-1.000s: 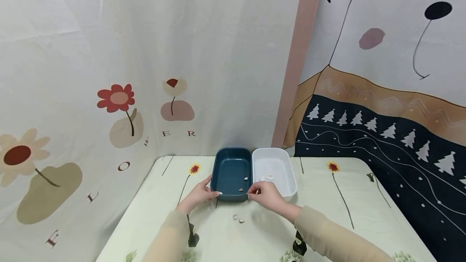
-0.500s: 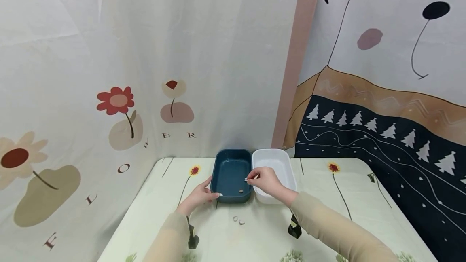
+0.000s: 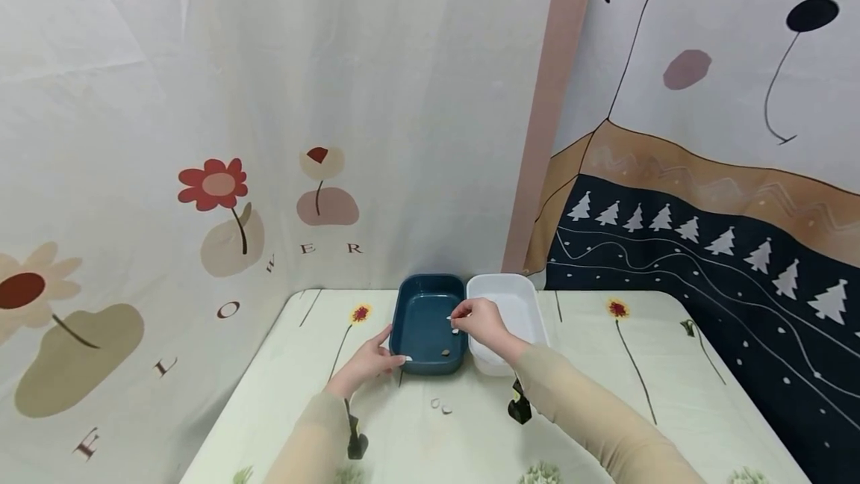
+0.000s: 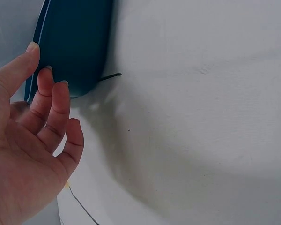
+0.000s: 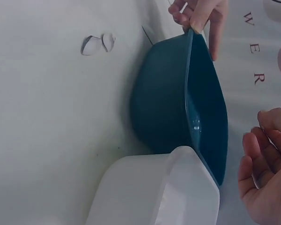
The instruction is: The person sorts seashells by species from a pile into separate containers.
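Note:
My left hand [image 3: 366, 361] grips the near left corner of a deep teal dish [image 3: 428, 306]. In the left wrist view its thumb [image 4: 23, 65] lies on the rim and the other fingers curl by the outer wall. Over the dish's right side, my right hand [image 3: 482, 322] pinches a small whitish shell-like piece [image 3: 449, 317] between thumb and fingertips. Below those fingertips, a white shell-like piece [image 3: 455, 331] lies in the dish. A brownish one [image 3: 446, 352] sits nearer the front wall. Beside my left thumb shows a small white bit [image 3: 407, 358], too small to identify.
A white dish [image 3: 507, 284] stands against the teal one's right side, partly covered by my right hand and forearm. Two pale shell-like pieces [image 3: 446, 409] lie on the flower-print tablecloth [image 3: 269, 424] in front. Hanging cloth [image 3: 416, 133] rises behind the table.
My right hand has moved away from me, from the teal dish's near right corner to above its right side, still pinching the whitish piece. The left hand keeps its grip.

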Demonstrator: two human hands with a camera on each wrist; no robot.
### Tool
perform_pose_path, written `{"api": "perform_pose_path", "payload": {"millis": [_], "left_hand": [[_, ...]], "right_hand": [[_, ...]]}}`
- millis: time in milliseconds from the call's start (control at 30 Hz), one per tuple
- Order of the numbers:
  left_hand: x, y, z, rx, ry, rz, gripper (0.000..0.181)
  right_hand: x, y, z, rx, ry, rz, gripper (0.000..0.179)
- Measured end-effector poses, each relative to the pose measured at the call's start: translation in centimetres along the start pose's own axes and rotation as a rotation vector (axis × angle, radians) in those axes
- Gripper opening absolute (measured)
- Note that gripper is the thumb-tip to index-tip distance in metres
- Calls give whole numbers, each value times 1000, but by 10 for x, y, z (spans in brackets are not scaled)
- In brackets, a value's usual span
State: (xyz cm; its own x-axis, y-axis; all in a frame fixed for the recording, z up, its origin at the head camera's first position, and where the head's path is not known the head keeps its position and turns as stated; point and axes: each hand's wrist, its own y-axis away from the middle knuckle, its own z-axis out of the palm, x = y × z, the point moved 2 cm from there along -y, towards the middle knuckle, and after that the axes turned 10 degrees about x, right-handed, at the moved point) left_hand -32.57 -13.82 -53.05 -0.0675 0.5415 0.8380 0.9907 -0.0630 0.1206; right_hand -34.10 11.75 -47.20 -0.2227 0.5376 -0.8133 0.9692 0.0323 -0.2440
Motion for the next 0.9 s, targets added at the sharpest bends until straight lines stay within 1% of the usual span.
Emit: {"api": "perform_pose_path", "payload": {"millis": [167, 333, 633, 800, 900], "left_hand": [[-1, 1, -1, -2, 41, 11, 88], [-2, 1, 0, -7, 56, 15, 88], [1, 2, 1, -13, 50, 29, 87], [2, 5, 0, -8, 44, 19, 88], [2, 5, -1, -1, 39, 13, 87]], "right_hand": [[2, -8, 9, -9, 10, 70, 6], [8, -14, 16, -7, 22, 114, 7], [14, -16, 25, 5, 20, 102, 7], [13, -18, 29, 7, 28, 118, 8], [11, -21, 31, 9, 30, 106, 9]]}}
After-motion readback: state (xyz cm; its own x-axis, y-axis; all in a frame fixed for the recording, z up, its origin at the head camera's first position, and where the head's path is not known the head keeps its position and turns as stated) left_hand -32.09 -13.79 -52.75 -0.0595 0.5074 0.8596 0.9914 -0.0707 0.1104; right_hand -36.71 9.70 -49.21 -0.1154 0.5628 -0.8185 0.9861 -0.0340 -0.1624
